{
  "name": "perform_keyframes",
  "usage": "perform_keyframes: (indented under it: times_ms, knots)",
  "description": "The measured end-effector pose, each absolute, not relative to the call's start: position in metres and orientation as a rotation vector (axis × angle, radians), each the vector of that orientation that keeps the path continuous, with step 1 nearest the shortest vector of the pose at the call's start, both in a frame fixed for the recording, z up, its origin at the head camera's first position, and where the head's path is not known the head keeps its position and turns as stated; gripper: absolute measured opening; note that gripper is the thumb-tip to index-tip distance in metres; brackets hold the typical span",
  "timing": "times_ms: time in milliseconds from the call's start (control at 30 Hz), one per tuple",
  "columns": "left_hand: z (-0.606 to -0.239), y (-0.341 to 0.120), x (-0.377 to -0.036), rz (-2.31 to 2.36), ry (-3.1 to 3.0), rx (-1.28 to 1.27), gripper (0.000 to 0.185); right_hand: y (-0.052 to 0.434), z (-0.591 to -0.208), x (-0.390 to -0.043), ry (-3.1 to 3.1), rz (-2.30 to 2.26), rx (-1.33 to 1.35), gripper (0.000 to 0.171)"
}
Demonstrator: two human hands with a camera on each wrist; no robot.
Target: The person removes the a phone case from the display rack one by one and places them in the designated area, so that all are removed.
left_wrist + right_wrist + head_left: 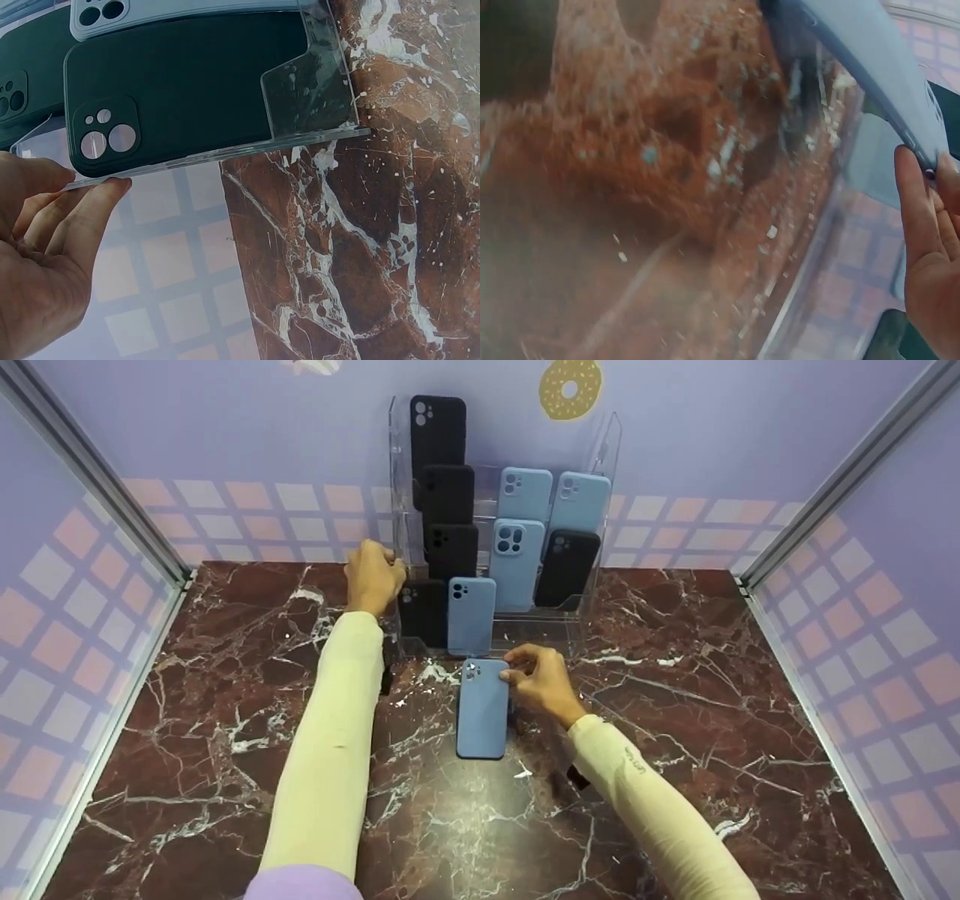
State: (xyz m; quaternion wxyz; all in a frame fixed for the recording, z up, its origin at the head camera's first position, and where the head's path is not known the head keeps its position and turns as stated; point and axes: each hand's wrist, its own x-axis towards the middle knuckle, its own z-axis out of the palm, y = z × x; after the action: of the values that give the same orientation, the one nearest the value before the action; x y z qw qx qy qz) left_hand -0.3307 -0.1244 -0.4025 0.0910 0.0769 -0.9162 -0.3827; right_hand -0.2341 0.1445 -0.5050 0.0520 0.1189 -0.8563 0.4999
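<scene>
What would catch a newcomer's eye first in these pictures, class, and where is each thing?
First, the clear tiered display stand at the back of the red marble table, filled with black and blue phone cases. Next, the blue phone case lying flat before it, its top end pinched by the right hand. The left hand rests against the stand's left side.

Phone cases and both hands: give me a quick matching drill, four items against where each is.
Column one:
1. left hand
2. right hand
3. blue phone case
4. clear display stand

Column two:
A. lying flat on the marble table
B. standing at the back, holding black and blue cases
C. pinching the flat case's top end
D. touching the stand's left side

Pairs: 1-D, 2-C, 3-A, 4-B
</scene>
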Motion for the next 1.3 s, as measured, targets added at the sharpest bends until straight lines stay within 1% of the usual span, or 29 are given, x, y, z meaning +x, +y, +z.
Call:
perform_keyframes:
  times_ms: [267, 700, 1167, 1300]
  knots:
    - [-0.403, -0.124, -0.331, -1.153, -2.73, 0.25, 0.028, 0.13, -0.52, -0.241, -2.687, 1.472, 0.27, 0.019]
    - [-0.403, -0.123, -0.332, -1.133, -2.728, 0.244, 0.028, 0.119, -0.535, -0.245, -2.753, 1.391, 0.213, 0.016]
    - [-0.404, -0.126, -0.332, -1.143, -2.715, 0.211, 0.025, 0.117, -0.539, -0.242, -2.744, 1.301, 0.243, 0.015]
    - [-0.403, -0.125, -0.332, -1.15, -2.712, 0.23, 0.026, 0.118, -0.535, -0.242, -2.759, 1.266, 0.21, 0.014]
